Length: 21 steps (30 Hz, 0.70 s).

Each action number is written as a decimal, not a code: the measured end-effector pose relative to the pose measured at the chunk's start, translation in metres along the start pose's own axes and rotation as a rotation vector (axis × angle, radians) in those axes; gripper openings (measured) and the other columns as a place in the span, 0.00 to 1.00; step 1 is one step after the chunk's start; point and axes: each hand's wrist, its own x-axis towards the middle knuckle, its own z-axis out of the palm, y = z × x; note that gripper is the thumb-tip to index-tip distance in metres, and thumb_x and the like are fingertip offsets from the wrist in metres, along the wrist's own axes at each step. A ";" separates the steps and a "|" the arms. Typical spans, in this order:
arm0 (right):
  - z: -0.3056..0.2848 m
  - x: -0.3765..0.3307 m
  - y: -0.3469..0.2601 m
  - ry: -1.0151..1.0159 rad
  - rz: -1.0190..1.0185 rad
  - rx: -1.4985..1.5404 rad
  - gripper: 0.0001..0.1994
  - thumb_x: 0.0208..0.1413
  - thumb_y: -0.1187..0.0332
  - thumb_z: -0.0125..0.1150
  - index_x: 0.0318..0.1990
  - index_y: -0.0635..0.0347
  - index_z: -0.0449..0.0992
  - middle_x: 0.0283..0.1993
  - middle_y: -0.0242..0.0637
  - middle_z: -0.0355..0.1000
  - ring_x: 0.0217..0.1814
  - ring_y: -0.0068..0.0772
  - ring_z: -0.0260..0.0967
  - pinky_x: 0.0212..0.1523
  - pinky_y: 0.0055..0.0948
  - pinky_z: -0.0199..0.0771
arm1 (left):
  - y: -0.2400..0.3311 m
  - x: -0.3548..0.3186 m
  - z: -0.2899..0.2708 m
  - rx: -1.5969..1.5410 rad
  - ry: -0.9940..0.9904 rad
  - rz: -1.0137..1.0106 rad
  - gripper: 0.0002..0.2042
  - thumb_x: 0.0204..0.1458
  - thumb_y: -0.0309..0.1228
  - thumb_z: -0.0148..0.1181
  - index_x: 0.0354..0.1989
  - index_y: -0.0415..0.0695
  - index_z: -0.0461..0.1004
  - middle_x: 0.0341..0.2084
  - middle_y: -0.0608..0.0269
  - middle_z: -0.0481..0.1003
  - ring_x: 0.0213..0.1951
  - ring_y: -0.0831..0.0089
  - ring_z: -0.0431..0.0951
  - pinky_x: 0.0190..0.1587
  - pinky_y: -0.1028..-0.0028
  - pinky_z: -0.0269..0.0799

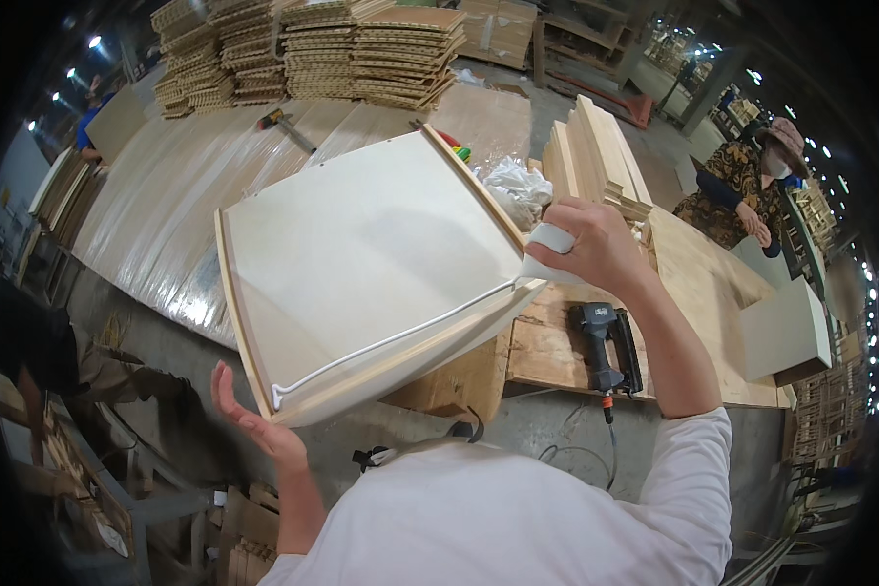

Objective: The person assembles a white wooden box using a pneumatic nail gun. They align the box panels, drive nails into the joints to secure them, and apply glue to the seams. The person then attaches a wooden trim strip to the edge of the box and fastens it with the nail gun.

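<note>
A wooden drawer-like box (361, 244) lies tilted in front of me, its pale flat panel facing up between raised wooden edge strips. My right hand (596, 244) is closed around a white squeeze bottle (552, 239) at the box's right near corner. From the bottle's tip a white bead of glue (400, 337) runs along the near edge to the left corner, where it ends in a small blob. My left hand (264, 430) is open, fingers stretched out, with the palm against or just beside that left near corner; exact contact is hard to see.
A black nail gun (601, 342) with an air hose lies on the wooden bench at right. A hammer (288, 127) rests on the film-wrapped boards behind. Stacked slatted panels (322, 54), upright boards (596, 151) and crumpled plastic (518, 186) stand beyond. A co-worker (742, 190) is at far right.
</note>
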 end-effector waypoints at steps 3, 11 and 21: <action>-0.002 -0.006 0.013 -0.008 0.013 -0.038 0.13 0.46 0.57 0.66 0.27 0.57 0.73 0.26 0.35 0.69 0.30 0.40 0.71 0.31 0.36 0.71 | 0.023 0.005 -0.006 0.150 0.000 0.061 0.30 0.63 0.51 0.24 0.59 0.37 0.57 0.59 0.49 0.56 0.63 0.56 0.53 0.65 0.56 0.46; 0.006 -0.011 0.024 0.021 0.019 -0.125 0.13 0.46 0.58 0.65 0.30 0.57 0.74 0.29 0.36 0.69 0.31 0.40 0.71 0.32 0.36 0.72 | 0.080 0.010 0.030 0.046 -0.167 0.381 0.24 0.62 0.49 0.34 0.50 0.40 0.65 0.54 0.51 0.62 0.61 0.51 0.56 0.63 0.52 0.49; 0.189 -0.089 0.140 0.614 0.942 1.723 0.14 0.58 0.55 0.54 0.40 0.55 0.75 0.28 0.29 0.74 0.29 0.29 0.73 0.25 0.32 0.72 | 0.094 -0.003 0.068 0.306 -0.283 0.380 0.17 0.61 0.39 0.38 0.44 0.38 0.69 0.50 0.50 0.67 0.58 0.49 0.59 0.59 0.50 0.51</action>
